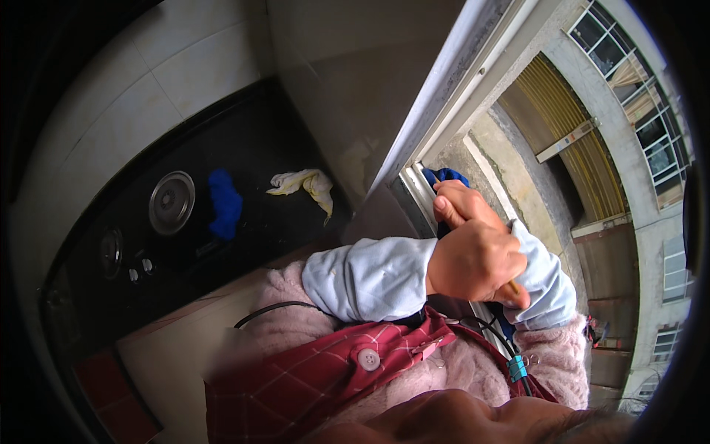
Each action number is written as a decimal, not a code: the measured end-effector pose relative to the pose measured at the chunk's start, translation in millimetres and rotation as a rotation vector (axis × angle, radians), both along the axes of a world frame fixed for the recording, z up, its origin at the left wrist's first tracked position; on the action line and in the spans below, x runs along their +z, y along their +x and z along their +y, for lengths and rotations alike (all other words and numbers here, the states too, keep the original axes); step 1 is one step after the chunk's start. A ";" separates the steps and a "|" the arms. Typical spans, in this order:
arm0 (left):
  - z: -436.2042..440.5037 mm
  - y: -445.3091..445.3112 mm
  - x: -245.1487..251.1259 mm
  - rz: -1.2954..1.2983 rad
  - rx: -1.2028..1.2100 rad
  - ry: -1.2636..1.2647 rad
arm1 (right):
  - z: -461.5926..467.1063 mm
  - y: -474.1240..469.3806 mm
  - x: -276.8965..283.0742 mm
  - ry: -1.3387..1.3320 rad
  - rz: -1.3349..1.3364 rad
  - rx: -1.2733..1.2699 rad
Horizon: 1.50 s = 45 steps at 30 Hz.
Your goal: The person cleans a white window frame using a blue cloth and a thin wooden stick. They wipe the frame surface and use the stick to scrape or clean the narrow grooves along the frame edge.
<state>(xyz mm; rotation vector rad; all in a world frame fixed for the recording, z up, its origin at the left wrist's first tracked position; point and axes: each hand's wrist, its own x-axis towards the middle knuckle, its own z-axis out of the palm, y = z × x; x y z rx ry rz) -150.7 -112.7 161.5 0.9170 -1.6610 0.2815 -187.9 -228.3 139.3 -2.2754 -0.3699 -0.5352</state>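
Both of my hands are at the window, closed around a thin wooden stick, perhaps a chopstick. My left hand [477, 261] grips its near end, where a short piece of the stick [514, 286] shows by my thumb. Farther out, my right hand [468, 202] closes on it toward the other end. The stick's far tip meets a dark blue cloth [452, 176] bunched at the white window track [419, 186]. Whether the tip is wrapped in the cloth or only touches it, I cannot tell. My fingers hide most of the stick.
To the left is a black countertop [288, 127] with a round metal burner [172, 202], a bright blue cloth [224, 204] and a crumpled white-yellow cloth [305, 186]. A window frame [444, 94] rises beyond my hands. A black cable [277, 305] crosses my clothing.
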 end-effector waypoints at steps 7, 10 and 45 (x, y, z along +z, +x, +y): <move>1.0 14.7 -10.9 -0.069 -0.045 0.054 | -22.9 29.4 -0.4 -0.215 0.086 0.211; -4.7 16.7 -13.2 -0.076 -0.070 0.005 | -25.4 32.5 -3.0 -0.226 0.063 0.177; -5.6 5.8 -7.6 -0.169 0.023 0.049 | -23.8 20.0 -5.3 -0.109 0.147 0.192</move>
